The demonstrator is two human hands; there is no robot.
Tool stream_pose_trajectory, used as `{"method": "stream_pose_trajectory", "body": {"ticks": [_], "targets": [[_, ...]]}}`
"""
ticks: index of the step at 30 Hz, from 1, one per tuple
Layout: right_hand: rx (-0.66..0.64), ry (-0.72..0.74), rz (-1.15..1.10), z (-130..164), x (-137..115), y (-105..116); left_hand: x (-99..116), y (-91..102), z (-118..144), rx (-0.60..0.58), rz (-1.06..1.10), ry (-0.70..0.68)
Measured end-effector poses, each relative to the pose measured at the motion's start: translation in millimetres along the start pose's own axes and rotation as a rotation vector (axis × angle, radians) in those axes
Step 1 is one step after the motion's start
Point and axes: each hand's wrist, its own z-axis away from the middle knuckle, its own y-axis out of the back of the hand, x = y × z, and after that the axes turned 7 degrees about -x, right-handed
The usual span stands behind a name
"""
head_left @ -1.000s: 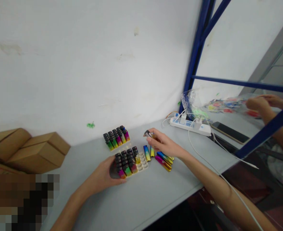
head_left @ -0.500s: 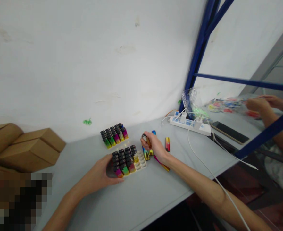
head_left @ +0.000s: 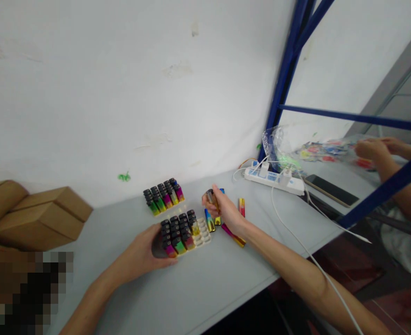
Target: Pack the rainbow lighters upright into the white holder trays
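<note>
My left hand [head_left: 147, 249] curls around the left side of a white tray [head_left: 202, 240], its thumb along the near edge. Upright lighters [head_left: 178, 232] with black tops and shiny coloured bodies fill most of this tray; the cells at its right end are bare. Just above that end, my right hand [head_left: 224, 211] is closed around a lighter [head_left: 210, 197], the thumb near its top. Beneath and beside this hand lie several loose lighters, among them a blue and gold lighter [head_left: 209, 220], a magenta and gold lighter [head_left: 233, 235] and a red lighter [head_left: 242, 207].
A second block of lighters [head_left: 163, 196] stands behind, near the wall. Cardboard boxes [head_left: 41, 218] are at left. On the right are a power strip [head_left: 275, 180] with white cables, a phone [head_left: 331, 190], a blue rack post [head_left: 285, 83] and another person's hands [head_left: 374, 150] at a clear plastic bag.
My right thumb has lifted and straightened over the lighter, which is still in the hand. My left hand keeps its place on the tray. The whole view has shifted slightly.
</note>
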Motion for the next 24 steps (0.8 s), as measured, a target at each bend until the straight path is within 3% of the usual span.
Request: {"method": "stream_pose_trajectory", "body": {"ticks": [6,12,17,24], "targets": [[-0.067,0.063,-0.033,9.2,-10.0,0.8,2.7,0.8,-0.1,-0.018,-0.004,-0.003],[-0.13,0.117,0.293,21.7,-16.4,3.7,8.2,1.7,1.2,-0.018,-0.004,0.002],[-0.177,0.089,0.429,24.2,-11.5,10.8,9.9,0.5,1.9,-0.007,0.005,-0.009],[-0.206,0.326,0.747,26.1,-3.0,11.3,12.8,1.8,2.1,0.011,-0.027,-0.016]]}}
